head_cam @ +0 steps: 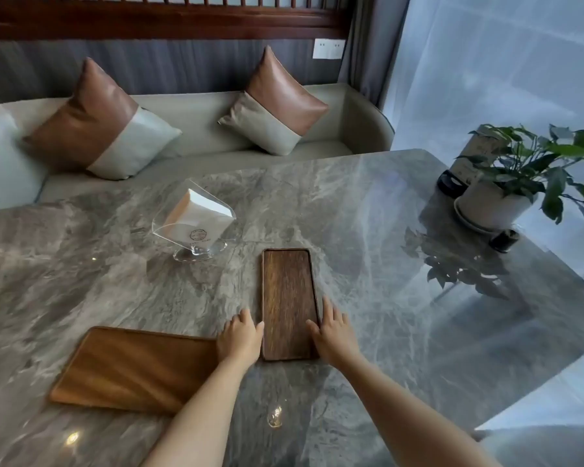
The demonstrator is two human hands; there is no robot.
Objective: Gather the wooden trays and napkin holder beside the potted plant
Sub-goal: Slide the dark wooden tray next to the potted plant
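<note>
Bracketing the dark tray (289, 303) with flat, open palms, the left hand (240, 340) and right hand (334, 335) (neither actually gripping) risk it skidding on the glossy marble table (368, 214) toward the potted plant (506, 183).

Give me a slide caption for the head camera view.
Both hands, left and right, flank the dark wooden tray on the marble table.

We see the dark narrow tray (289, 303) flat on the marble table (368, 210), our left hand (239, 338) and right hand (334, 333) touching its long sides. Left of that tray lies the lighter wide tray (132, 367); beyond it stands the clear napkin holder (196, 227); far right sits the potted plant (520, 176).
</note>
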